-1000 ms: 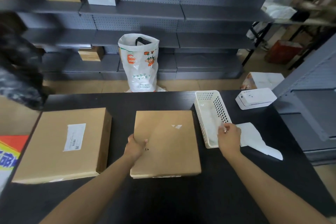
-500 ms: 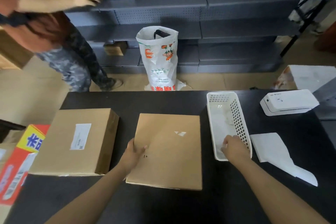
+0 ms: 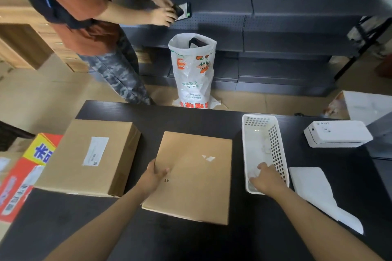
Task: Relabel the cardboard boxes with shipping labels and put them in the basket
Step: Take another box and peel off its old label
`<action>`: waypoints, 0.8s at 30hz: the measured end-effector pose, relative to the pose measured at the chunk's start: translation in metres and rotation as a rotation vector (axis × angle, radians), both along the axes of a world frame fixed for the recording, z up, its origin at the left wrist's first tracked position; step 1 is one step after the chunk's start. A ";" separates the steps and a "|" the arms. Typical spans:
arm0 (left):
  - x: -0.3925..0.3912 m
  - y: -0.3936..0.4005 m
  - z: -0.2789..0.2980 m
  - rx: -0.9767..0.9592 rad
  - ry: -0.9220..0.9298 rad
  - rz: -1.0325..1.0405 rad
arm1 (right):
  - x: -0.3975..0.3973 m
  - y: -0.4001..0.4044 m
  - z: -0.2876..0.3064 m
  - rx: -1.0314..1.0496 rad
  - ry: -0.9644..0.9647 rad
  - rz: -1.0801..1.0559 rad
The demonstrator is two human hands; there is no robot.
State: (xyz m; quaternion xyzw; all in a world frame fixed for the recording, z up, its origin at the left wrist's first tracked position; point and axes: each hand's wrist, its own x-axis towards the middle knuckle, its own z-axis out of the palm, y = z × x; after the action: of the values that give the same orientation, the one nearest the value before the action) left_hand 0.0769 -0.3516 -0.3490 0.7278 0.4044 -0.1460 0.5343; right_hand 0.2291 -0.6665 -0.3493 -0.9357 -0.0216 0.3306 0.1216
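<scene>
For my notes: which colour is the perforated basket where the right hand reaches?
White. The basket shows clearly in the head view, right of the middle box.

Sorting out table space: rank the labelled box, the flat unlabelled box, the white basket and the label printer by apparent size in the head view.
1-2. Labelled box and flat unlabelled box: tops look alike, unranked; the labelled one is taller.
3. White basket.
4. Label printer, though it sits farther back, so this is unsure.
</scene>
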 end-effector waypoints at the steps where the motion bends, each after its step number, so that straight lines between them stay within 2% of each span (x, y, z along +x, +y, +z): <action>1: 0.000 0.000 0.001 -0.002 0.005 -0.004 | -0.002 0.002 0.002 -0.028 -0.058 0.010; 6: -0.003 -0.004 0.004 0.005 0.021 -0.032 | -0.016 0.016 0.020 -0.091 -0.317 0.002; 12: 0.001 -0.004 0.013 0.226 0.070 -0.180 | -0.042 0.051 0.041 -0.161 -0.518 0.100; 20: 0.009 0.000 0.037 0.510 0.142 -0.442 | -0.067 0.095 0.063 -0.039 -0.488 0.206; 24: 0.019 0.004 0.061 0.762 0.124 -0.609 | -0.072 0.108 0.079 0.025 -0.474 0.257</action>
State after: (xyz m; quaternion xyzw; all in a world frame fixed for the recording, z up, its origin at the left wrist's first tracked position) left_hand 0.0956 -0.3471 -0.2882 0.9466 0.2289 -0.1803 0.1381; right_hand 0.1574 -0.5586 -0.2698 -0.9750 -0.1719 0.1144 0.0817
